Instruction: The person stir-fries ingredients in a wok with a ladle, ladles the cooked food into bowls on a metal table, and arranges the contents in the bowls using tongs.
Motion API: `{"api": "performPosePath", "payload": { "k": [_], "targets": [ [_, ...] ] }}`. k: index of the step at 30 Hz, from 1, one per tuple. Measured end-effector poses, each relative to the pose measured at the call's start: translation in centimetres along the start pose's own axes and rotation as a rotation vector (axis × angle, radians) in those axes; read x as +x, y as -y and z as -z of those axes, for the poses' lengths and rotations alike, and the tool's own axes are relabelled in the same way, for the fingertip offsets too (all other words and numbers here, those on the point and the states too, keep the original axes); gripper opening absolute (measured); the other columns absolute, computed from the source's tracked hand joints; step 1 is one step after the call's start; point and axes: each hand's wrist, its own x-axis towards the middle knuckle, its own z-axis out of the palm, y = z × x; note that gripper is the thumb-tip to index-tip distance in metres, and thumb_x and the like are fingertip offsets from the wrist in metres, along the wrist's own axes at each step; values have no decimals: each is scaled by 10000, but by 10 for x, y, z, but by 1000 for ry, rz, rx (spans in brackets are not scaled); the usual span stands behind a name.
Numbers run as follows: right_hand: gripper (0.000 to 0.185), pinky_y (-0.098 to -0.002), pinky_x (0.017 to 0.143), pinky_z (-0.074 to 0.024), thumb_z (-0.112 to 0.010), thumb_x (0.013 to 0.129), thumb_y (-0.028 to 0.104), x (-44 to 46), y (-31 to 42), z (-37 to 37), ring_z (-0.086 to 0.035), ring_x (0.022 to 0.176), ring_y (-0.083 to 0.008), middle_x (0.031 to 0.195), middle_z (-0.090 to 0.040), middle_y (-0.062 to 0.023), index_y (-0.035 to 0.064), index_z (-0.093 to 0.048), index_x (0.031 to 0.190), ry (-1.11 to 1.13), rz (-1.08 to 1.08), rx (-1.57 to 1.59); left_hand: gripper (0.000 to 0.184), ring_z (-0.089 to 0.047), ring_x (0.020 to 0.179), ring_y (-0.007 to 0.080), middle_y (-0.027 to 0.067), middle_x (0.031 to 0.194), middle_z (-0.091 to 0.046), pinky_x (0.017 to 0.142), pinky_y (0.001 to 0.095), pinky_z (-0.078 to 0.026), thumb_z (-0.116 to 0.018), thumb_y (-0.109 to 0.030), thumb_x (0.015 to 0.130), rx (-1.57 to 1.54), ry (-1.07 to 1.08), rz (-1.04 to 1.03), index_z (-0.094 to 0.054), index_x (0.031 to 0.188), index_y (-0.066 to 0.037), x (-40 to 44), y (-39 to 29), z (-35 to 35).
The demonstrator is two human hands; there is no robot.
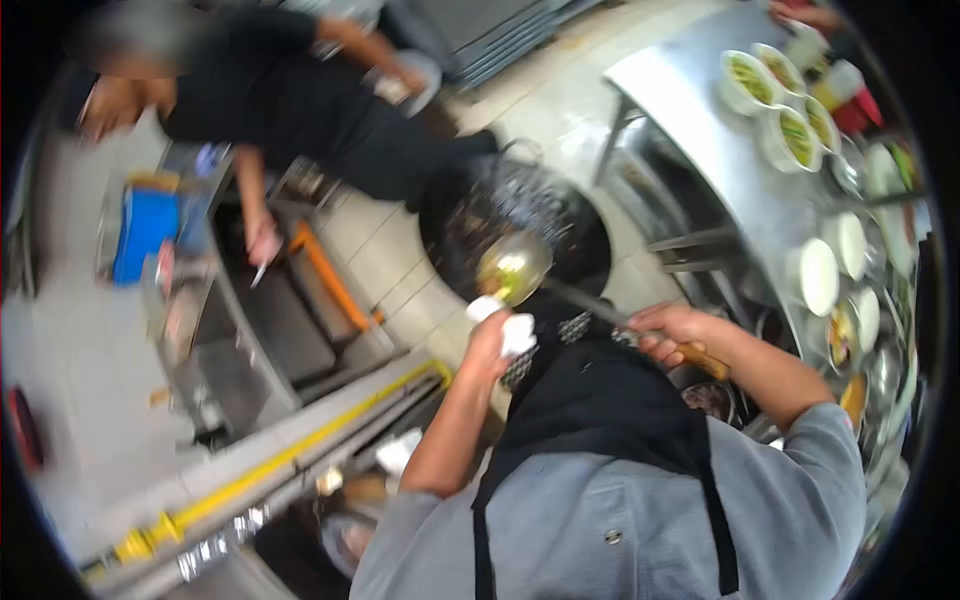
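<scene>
My right hand (675,332) is closed around the handle of a metal ladle (585,300), whose wooden end sticks out past my fingers. The ladle's bowl, with yellow-green food (510,280) in it, is over the near part of a large dark wok (580,225). In my left hand (486,348), at the wok's near left edge, is a bunched white cloth (517,334). Whether a wok handle lies under that cloth is hidden. The wok's inside looks dark and shiny, with blurred glints.
A co-worker in black (300,110) stands beyond the wok, one hand at a plate (420,80). On the right, a steel table (690,100) carries several bowls of green food (795,140) and white bowls (818,275). A yellow pipe (290,460) runs at lower left.
</scene>
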Motion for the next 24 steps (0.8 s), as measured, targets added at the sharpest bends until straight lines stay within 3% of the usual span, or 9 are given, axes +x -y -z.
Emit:
{"api": "performPosePath", "payload": {
  "k": [3, 5, 7, 9, 11, 12, 14, 18, 24],
  "targets": [
    [282, -179, 320, -276, -476, 971, 257, -8, -24, 16, -331, 419, -15, 679, -429, 13, 103, -492, 1207, 272, -25, 318, 132, -628, 656, 210, 64, 718, -618, 594, 359, -535, -472, -162, 894, -227, 301, 172, -562, 822, -96, -3, -2, 13],
    [287, -194, 324, -300, -474, 970, 271, -12, -21, 21, -353, 424, -30, 673, -444, 8, 96, -483, 1198, 194, 71, 261, 121, -599, 594, 188, 24, 651, -579, 524, 349, -514, -495, -191, 822, 28, 165, 259, -544, 723, -144, -13, -10, 13],
    [289, -210, 332, -326, -476, 965, 281, -18, -7, 18, -376, 421, -47, 667, -455, 4, 101, -490, 1190, -159, 242, -18, 111, -590, 561, 190, 18, 640, -580, 477, 335, -491, -515, -210, 802, 38, 37, 240, -555, 716, -152, -40, -12, -7],
    [252, -245, 375, -408, -516, 936, 297, -7, 7, 37, -485, 461, -94, 706, -542, -30, 94, -584, 1070, -483, 406, -365, 115, -580, 552, 185, 17, 634, -573, 470, 300, -469, -497, -176, 801, 131, 145, 248, -551, 706, -144, -40, -8, -2],
    [339, -300, 430, -469, -538, 919, 340, -1, 30, 45, -572, 519, -147, 680, -591, -58, 44, -594, 1075, -544, 533, -511, 145, -598, 609, 189, 48, 703, -589, 517, 342, -517, -450, -162, 864, 58, 36, 207, -548, 779, -98, -63, -13, -19],
    [318, -322, 408, -460, -536, 924, 297, 5, 37, 48, -571, 491, -177, 629, -568, -91, 14, -572, 1065, -792, 483, -823, 150, -605, 617, 196, 59, 733, -596, 543, 360, -538, -457, -195, 888, 60, 61, 128, -547, 850, -81, -55, -12, -11],
    [225, -339, 324, -398, -512, 936, 193, 6, 41, 36, -491, 364, -192, 558, -499, -88, -9, -538, 1030, -685, 519, -670, 147, -619, 613, 219, 80, 731, -594, 546, 368, -547, -493, -178, 877, 129, 14, 71, -537, 868, -38, -53, -13, -25],
    [183, -282, 305, -348, -485, 951, 207, 19, 25, 13, -442, 370, -125, 573, -455, -26, 51, -514, 1042, -440, 392, -434, 174, -626, 561, 244, 133, 717, -604, 456, 373, -517, -533, -143, 830, 167, 30, 1, -548, 824, 30, -16, -2, -42],
    [376, -227, 314, -280, -446, 977, 319, -27, -4, -19, -304, 393, -52, 634, -417, 2, 136, -432, 1305, 336, 142, 269, 173, -633, 602, 236, 95, 747, -627, 510, 387, -526, -544, -192, 854, 142, -11, 74, -566, 890, -25, 32, 2, -12]
  ]
}}
